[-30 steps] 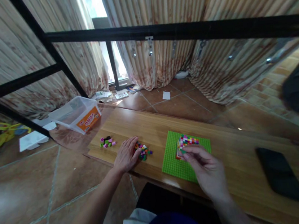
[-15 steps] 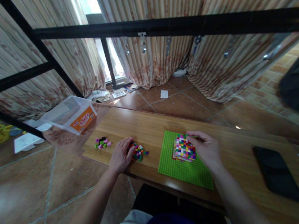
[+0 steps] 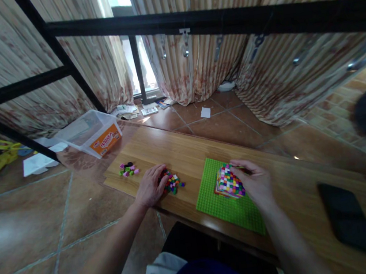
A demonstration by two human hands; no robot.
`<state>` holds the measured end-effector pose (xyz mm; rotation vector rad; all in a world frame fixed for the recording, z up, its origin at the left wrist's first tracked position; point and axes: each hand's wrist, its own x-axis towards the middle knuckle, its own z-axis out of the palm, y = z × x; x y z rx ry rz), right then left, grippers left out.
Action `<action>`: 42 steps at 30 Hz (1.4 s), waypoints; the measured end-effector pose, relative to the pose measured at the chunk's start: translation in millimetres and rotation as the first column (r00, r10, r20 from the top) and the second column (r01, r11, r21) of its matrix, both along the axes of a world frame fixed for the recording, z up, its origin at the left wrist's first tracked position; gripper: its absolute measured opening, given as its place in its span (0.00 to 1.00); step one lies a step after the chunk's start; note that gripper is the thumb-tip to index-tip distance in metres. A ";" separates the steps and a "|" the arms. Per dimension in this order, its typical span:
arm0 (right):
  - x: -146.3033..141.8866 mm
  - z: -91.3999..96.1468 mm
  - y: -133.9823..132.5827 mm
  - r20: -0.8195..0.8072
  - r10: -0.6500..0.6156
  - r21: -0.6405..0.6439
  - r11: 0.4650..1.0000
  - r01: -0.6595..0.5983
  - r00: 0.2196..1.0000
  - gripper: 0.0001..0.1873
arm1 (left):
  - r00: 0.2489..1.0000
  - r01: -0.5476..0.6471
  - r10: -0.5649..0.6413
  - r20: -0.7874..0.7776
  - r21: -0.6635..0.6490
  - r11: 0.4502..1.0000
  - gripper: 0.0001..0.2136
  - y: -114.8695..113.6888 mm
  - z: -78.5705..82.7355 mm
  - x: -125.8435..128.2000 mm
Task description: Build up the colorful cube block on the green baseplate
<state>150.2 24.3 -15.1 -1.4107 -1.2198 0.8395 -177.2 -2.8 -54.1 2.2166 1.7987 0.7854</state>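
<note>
Leaning over the block: the person's right hand [image 3: 254, 180], right of centre in the frame, its thumb and fingers drawn narrow at the block's upper right edge; whether a brick is pinched between them cannot be told at this size.
Block: many small coloured bricks built into one squat block [image 3: 227, 184], sitting on the upper part of a green board [image 3: 209, 198], right of the frame's centre; its top looks nearly square, so no clear long axis shows.
Key relation: the block lies directly to the left of the right hand, just under its fingertips; the right hand is clearly the nearer one, with bare table and a strip of board between the block and the other hand.
Left hand: the left hand [image 3: 151, 186] rests palm down left of centre, thumb spread from the fingers, fairly wide, with nothing visibly gripped.
Loose bricks: a mixed pile [image 3: 173, 183] lies just beside the left hand's thumb, on its right; a smaller pile [image 3: 128, 169] of pink, green and black lies farther left.
Table: a wooden table [image 3: 171, 149] slants from left of centre toward the lower right, a clear tub [image 3: 80, 143] at its far left end.
Lower right: a dark flat slab [image 3: 349, 218], well apart from both hands.
</note>
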 end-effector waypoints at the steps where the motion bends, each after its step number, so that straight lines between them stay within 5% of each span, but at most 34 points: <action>1: 0.5 -0.2 -0.1 0.005 0.004 0.003 1.000 -0.004 1.000 0.17 | 1.000 0.003 -0.003 0.001 0.001 1.000 0.20 -0.1 0.2 0.2; 23: 1.2 -0.2 1.5 -0.044 0.007 -0.006 1.000 -0.007 0.999 0.14 | 1.000 -0.003 0.002 -0.001 -0.005 1.000 0.21 -0.7 -0.1 -0.1; 33: 1.6 2.3 5.2 0.030 -0.001 0.009 1.000 0.001 1.000 0.14 | 1.000 -0.006 0.006 0.003 -0.014 1.000 0.21 -1.0 1.5 1.1; 42: 3.9 9.7 0.5 0.255 0.050 0.075 0.995 -0.071 0.966 0.13 | 1.000 -0.004 0.004 0.010 -0.009 1.000 0.21 -0.9 0.6 1.0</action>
